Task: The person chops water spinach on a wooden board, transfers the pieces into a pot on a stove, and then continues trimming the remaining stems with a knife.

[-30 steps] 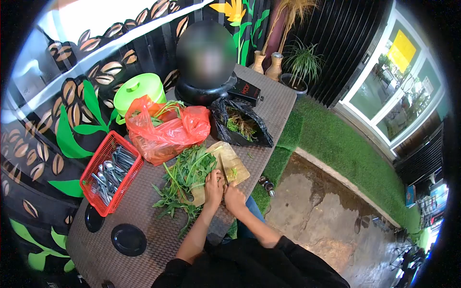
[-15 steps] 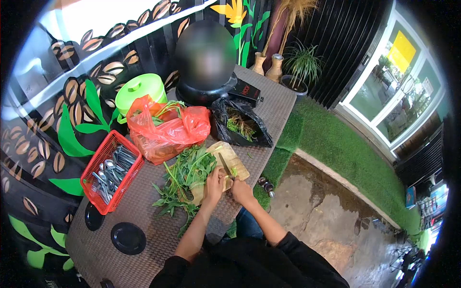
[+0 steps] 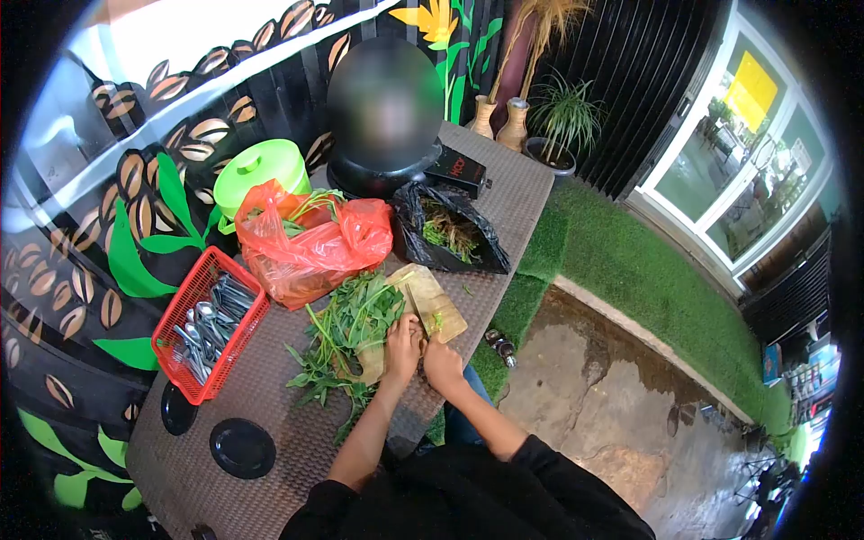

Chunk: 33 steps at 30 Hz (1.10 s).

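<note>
A wooden cutting board [image 3: 447, 309] lies near the table's right edge. My right hand [image 3: 442, 365] is closed around the handle of a knife [image 3: 417, 306], whose blade points away from me across the board. Close beside the blade, my left hand [image 3: 402, 349] is curled over the board onto long-stemmed leafy greens [image 3: 358, 313]; its fingers hide the exact stems. The greens cover the board's left side and spill onto the table. A small cut green piece [image 3: 437, 320] rests on the board, right of the blade.
Beyond the board stand a red plastic bag [image 3: 306, 256] of greens and a black plastic bag [image 3: 481, 249] holding stems. A red basket [image 3: 214, 382] of cutlery, black plates [image 3: 242, 447], a lime-green lidded pot [image 3: 261, 175] and a black box [image 3: 457, 171] share the woven-pattern table [image 3: 297, 490].
My right hand has shifted slightly left, closer to my left hand, and the knife has moved a little left with it. The greens look nearly the same.
</note>
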### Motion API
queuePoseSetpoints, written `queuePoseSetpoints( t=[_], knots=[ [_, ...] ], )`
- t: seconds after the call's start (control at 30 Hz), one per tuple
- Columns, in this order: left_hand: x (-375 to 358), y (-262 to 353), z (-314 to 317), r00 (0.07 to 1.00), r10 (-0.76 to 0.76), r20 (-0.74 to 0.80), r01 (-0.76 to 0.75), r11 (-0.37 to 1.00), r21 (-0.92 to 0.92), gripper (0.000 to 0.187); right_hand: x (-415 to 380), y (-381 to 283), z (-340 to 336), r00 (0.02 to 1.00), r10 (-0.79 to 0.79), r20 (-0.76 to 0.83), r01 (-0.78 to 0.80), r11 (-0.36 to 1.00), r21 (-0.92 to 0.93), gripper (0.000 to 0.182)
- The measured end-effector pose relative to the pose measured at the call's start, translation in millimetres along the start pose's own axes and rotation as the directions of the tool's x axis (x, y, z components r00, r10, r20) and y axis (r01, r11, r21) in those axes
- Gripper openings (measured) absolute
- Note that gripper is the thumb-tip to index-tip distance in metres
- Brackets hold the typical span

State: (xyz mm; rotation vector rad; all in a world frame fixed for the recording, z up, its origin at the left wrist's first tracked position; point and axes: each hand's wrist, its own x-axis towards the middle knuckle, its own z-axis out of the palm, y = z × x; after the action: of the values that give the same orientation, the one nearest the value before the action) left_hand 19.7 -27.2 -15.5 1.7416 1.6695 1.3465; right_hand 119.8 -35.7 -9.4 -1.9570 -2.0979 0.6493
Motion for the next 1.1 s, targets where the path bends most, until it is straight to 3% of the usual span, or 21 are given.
queuePoseSetpoints(
  t=[0.17, 0.27, 0.37, 0.43, 0.5, 0.57, 0.67, 0.77, 0.83, 0.93, 1.1],
  knots=[
    [-1.8, -0.8, -0.5, 1.000, 0.009, 0.011, -0.009, 1.000, 0.021, 0.024, 0.9, 7.5, -7.1, 0.993, -0.113, 0.018, 0.113, 0.994, 0.003, 0.035],
    [-0.9, -1.6, 1.0, 1.000, -0.008, -0.010, 0.008, 1.000, -0.001, 0.023, -7.7, -1.5, 2.8, 1.000, 0.027, 0.005, -0.027, 0.999, -0.024, 0.035],
    [-4.7, -1.2, -2.5, 1.000, 0.013, 0.016, -0.014, 0.998, 0.060, 0.024, 5.9, 7.4, 1.6, 0.999, -0.051, -0.019, 0.050, 0.998, -0.049, 0.035],
    [-3.5, 4.9, -9.4, 0.994, 0.104, 0.011, -0.105, 0.988, 0.115, 0.028, -1.7, 5.7, -9.4, 0.999, -0.038, -0.007, 0.037, 0.999, -0.027, 0.035],
    [-6.0, -6.1, -8.0, 0.996, 0.094, -0.014, -0.092, 0.990, 0.109, 0.034, -11.8, 6.0, -13.5, 0.999, -0.028, -0.027, 0.027, 0.999, -0.022, 0.036],
    [-8.2, -16.4, -6.6, 0.999, -0.016, 0.036, 0.019, 0.998, -0.063, 0.034, -8.2, 5.9, -15.3, 1.000, -0.018, -0.002, 0.018, 1.000, -0.003, 0.036],
    [-0.2, -4.2, -11.7, 0.999, -0.039, 0.033, 0.042, 0.996, -0.084, 0.033, 0.0, 10.3, -17.2, 0.999, -0.027, 0.019, 0.027, 0.999, 0.019, 0.037],
    [2.3, -5.5, -14.2, 0.998, 0.005, 0.068, -0.008, 0.999, 0.048, 0.032, 6.5, 15.8, -13.4, 0.998, -0.053, 0.028, 0.053, 0.999, 0.010, 0.037],
    [-0.8, -3.6, -12.8, 0.998, -0.010, 0.055, 0.009, 1.000, 0.020, 0.032, -0.5, 12.9, -13.8, 0.997, -0.056, 0.046, 0.055, 0.998, 0.002, 0.037],
    [-4.9, -2.7, -10.2, 0.999, -0.045, 0.021, 0.045, 0.998, -0.031, 0.032, -12.7, -0.9, -3.5, 0.996, 0.079, 0.029, -0.080, 0.996, 0.037, 0.037],
    [-7.0, 1.1, -12.4, 0.998, -0.039, 0.040, 0.038, 0.999, 0.017, 0.029, 1.0, -0.7, -14.8, 1.000, -0.001, 0.030, -0.002, 0.995, 0.098, 0.036]
  ],
)
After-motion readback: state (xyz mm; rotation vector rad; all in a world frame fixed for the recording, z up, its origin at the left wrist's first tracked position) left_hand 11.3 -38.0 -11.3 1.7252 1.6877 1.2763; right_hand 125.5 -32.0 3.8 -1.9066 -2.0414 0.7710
